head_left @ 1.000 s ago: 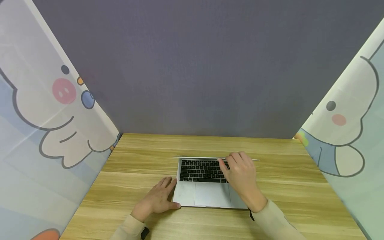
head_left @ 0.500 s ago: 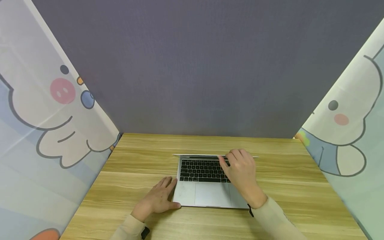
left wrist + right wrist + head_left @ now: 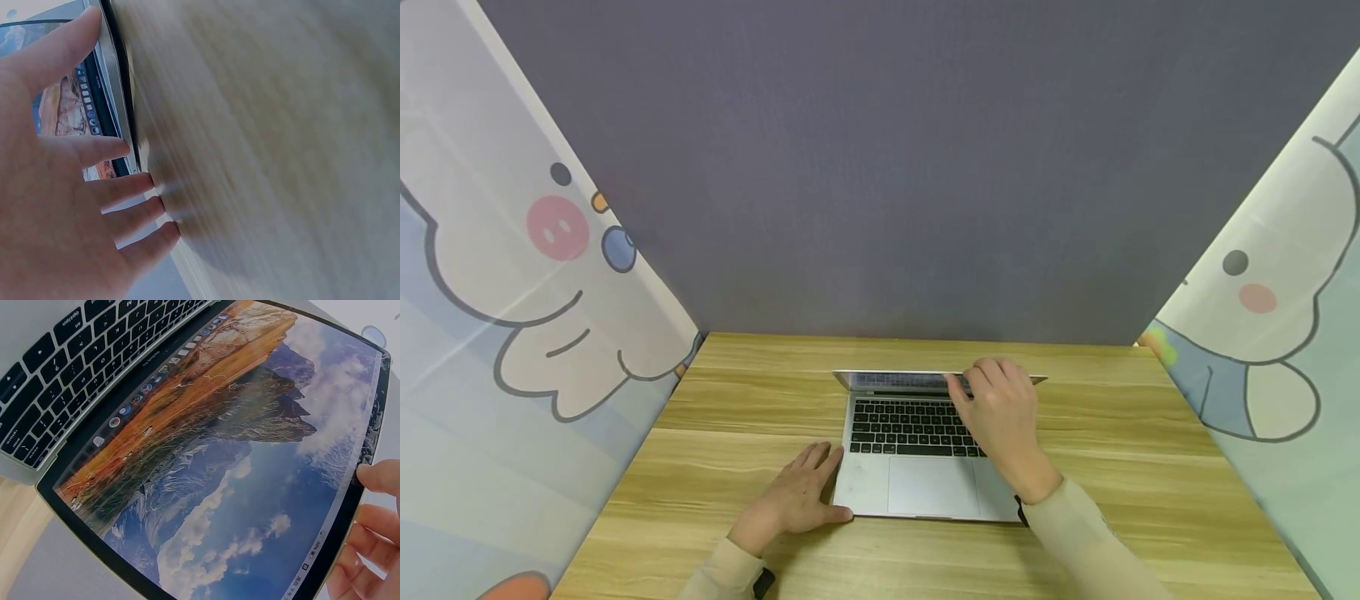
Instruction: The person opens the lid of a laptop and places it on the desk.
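A silver laptop [image 3: 932, 488] with a black keyboard [image 3: 902, 427] stands open on the wooden table. From the head view its lid [image 3: 891, 381] is steeply raised, showing a narrow strip of screen. My right hand [image 3: 1002, 417] pinches the lid's top edge right of centre, thumb on the screen side and fingers behind. In the right wrist view the lit screen [image 3: 231, 444] displays a mountain picture and a row of icons. My left hand [image 3: 799, 498] rests with fingers spread against the base's left side, thumb at the front left corner; its fingertips meet the table in the left wrist view.
The wooden table [image 3: 737, 400] carries the laptop near its middle. A grey panel [image 3: 880, 183] rises at the table's far edge. Panels with cartoon prints [image 3: 557, 275] flank it on both sides.
The laptop's lid has tilted backward, so a strip of screen now shows in the head view. My right hand has moved slightly away from me with it. The left hand has stayed put.
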A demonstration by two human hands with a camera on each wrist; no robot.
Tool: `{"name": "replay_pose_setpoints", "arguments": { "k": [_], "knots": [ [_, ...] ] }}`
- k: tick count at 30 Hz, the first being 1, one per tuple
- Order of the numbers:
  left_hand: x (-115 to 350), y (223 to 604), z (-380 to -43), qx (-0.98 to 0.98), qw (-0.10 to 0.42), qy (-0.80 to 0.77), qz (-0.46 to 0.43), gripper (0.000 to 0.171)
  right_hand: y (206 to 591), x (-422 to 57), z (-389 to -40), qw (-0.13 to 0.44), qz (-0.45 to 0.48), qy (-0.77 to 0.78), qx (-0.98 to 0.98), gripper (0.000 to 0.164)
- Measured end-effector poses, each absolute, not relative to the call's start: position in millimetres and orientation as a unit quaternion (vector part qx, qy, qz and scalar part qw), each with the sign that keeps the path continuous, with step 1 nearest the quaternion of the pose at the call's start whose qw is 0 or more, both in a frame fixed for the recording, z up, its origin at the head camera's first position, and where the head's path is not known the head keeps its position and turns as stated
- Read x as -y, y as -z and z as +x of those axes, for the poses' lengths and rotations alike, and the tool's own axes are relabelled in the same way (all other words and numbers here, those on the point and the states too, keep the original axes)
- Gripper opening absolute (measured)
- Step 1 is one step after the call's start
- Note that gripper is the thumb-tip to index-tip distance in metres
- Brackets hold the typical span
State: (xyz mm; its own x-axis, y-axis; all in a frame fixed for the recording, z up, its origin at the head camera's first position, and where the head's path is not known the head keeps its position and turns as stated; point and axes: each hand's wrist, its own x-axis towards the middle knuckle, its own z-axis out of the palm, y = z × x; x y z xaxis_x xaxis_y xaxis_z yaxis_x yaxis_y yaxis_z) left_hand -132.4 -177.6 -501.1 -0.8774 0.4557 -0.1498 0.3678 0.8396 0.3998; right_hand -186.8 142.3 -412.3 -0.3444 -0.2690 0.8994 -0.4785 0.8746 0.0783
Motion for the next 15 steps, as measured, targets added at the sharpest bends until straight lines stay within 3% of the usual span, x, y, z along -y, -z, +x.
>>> {"name": "replay_pose_setpoints", "arguments": {
  "k": [15],
  "knots": [
    [178.0,500.7,-132.1,-0.951,0.121,-0.184,0.215,0.102,401.9,-143.1,-204.1,0.497,0.221,-0.103,0.833,0.026]
  ]
}}
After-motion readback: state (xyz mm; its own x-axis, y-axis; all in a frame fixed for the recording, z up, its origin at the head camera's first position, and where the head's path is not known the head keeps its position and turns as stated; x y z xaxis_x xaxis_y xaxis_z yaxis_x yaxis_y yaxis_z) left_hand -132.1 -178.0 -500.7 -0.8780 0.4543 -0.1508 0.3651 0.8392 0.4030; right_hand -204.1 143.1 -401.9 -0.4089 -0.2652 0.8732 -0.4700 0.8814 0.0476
